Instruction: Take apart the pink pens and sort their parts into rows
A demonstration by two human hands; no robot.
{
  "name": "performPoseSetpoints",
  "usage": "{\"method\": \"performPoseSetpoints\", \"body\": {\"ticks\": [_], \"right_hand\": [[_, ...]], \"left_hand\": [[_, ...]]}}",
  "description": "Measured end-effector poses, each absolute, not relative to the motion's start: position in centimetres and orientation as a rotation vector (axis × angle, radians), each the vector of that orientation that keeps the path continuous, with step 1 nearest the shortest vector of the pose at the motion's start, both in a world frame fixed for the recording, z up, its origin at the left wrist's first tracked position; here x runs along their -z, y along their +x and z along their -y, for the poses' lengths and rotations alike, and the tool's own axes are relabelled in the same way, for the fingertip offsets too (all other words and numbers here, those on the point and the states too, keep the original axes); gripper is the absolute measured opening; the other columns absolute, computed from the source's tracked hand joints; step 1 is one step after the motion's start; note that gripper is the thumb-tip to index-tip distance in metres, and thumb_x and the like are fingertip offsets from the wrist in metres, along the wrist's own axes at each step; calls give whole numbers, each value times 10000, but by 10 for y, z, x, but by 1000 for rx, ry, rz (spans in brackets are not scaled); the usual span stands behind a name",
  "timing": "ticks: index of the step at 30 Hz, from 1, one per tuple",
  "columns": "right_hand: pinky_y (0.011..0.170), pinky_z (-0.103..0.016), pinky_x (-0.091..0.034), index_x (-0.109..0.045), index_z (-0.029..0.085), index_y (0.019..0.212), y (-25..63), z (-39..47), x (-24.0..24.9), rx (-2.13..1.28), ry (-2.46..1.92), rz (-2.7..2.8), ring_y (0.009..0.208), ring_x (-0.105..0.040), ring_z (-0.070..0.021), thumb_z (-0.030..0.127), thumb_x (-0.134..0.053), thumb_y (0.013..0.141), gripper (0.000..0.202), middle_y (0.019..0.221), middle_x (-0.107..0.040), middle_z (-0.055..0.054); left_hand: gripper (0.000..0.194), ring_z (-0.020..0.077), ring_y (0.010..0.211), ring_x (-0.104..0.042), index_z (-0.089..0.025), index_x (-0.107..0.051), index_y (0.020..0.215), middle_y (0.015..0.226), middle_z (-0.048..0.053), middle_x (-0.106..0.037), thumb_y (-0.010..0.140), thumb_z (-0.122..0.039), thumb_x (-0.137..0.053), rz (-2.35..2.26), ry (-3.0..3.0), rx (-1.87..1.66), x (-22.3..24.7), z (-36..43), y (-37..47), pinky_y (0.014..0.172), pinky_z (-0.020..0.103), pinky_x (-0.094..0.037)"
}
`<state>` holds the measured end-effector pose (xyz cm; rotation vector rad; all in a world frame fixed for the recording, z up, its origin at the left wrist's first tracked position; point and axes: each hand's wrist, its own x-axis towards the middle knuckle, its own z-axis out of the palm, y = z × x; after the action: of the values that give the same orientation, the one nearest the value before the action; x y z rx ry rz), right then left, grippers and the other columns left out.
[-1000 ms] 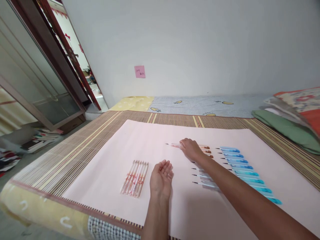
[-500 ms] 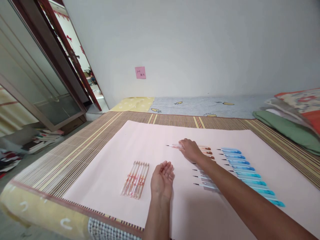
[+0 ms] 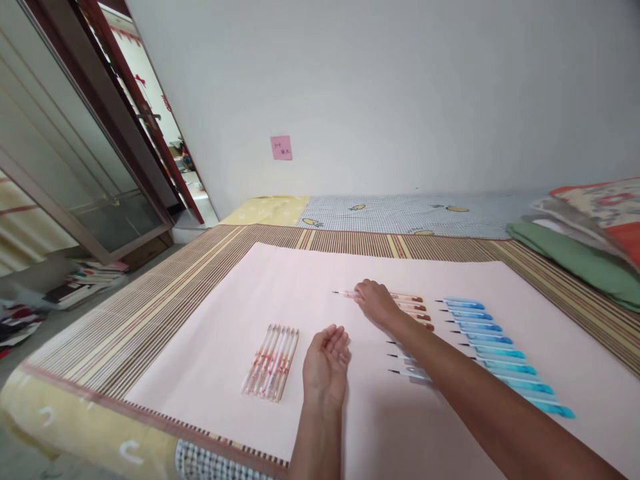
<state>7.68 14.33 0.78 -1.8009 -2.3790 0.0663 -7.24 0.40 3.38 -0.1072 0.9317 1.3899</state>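
My right hand (image 3: 376,303) is closed around a slim, pale pinkish pen (image 3: 349,294), whose dark tip points left just above the pink sheet (image 3: 210,333). Beyond that hand lie several orange-brown-ended pens (image 3: 417,308), partly covered by my wrist. Some grey-white pens (image 3: 410,372) with dark tips show below my right forearm, which hides part of them. My left hand (image 3: 327,360) rests palm up on the sheet, fingers loosely curled with nothing in them. To its left, several clear pens with reddish patterns (image 3: 270,363) lie close together side by side.
A slanting row of blue and turquoise pens (image 3: 495,347) lies on the right of the sheet. Under the sheet is a striped mat (image 3: 150,300). Folded green cloth (image 3: 565,260) and a cushion (image 3: 607,200) sit at the right, against the wall (image 3: 400,93).
My right hand has shifted slightly left, still holding the pen, and more of the orange-brown pens show beside the wrist. The left hand looks the same.
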Motion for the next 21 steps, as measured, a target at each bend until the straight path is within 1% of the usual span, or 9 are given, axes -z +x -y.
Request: {"method": "performPoseSetpoints", "body": {"ticks": [4,6,9,11,13,16,18,19,21], "right_hand": [[884,-322,-392,-683,156,1158,78,-143,-8,-98,-1796,2351,1051,-624,-242,237,-565,973,233,1172,-694,-128],[919,-330,-409,-671,150,1205,83,-142,-11,-108,-1774,2328,1078,-629,-248,213,-605,937,283,1206,-692,-131],[974,-344,-436,-673,156,1210,100,-134,-24,-218,-1653,2122,1120,-636,-243,200,-630,897,319,1241,-695,-132],[954,-345,-473,-696,171,1131,115,-121,-36,-364,-1548,1846,1068,-663,-227,229,-621,888,261,1186,-723,-113],[880,-341,-514,-714,179,1016,128,-96,-47,-523,-1477,1570,958,-687,-219,304,-626,875,208,1041,-755,-85],[770,-326,-536,-725,183,961,135,-36,-48,-733,-1447,1360,859,-677,-217,464,-640,868,307,919,-753,-61],[753,-315,-539,-727,192,985,131,12,-36,-958,-1401,1381,853,-675,-209,504,-619,895,342,907,-743,-49],[785,-317,-544,-734,203,1008,128,37,-26,-1137,-1351,1491,885,-679,-211,500,-623,910,331,923,-742,-44],[779,-322,-562,-752,241,1045,120,80,-5,-1562,-1234,1816,924,-691,-226,484,-677,900,293,954,-747,-35]], "left_hand": [[127,159,735,-713,-98,-681,884,915,125,-727,932,-162,-582,-921,-107,-1388,-32,-4,-73,558,218,-530],[131,159,728,-715,-100,-680,886,905,121,-727,935,-159,-574,-912,-106,-1391,-31,-5,-74,549,216,-528],[119,158,717,-716,-102,-678,886,889,118,-727,927,-149,-577,-894,-113,-1401,-31,-6,-76,538,217,-529],[107,162,718,-720,-104,-676,884,881,116,-729,921,-141,-583,-885,-120,-1405,-32,-7,-77,537,218,-533],[95,163,720,-724,-108,-675,883,870,114,-731,917,-128,-589,-882,-123,-1410,-32,-9,-77,537,213,-534],[66,134,662,-699,-107,-679,885,810,91,-719,896,-89,-617,-868,-100,-1422,-31,-11,-77,514,183,-511],[54,103,575,-643,-112,-681,868,737,57,-687,865,-65,-654,-845,-73,-1424,-29,-13,-77,480,165,-477],[58,90,535,-609,-116,-680,853,704,40,-667,847,-59,-672,-831,-57,-1424,-28,-13,-76,463,160,-458],[69,73,488,-553,-122,-676,819,660,16,-634,820,-56,-697,-811,-26,-1430,-26,-12,-76,441,154,-427]]}}
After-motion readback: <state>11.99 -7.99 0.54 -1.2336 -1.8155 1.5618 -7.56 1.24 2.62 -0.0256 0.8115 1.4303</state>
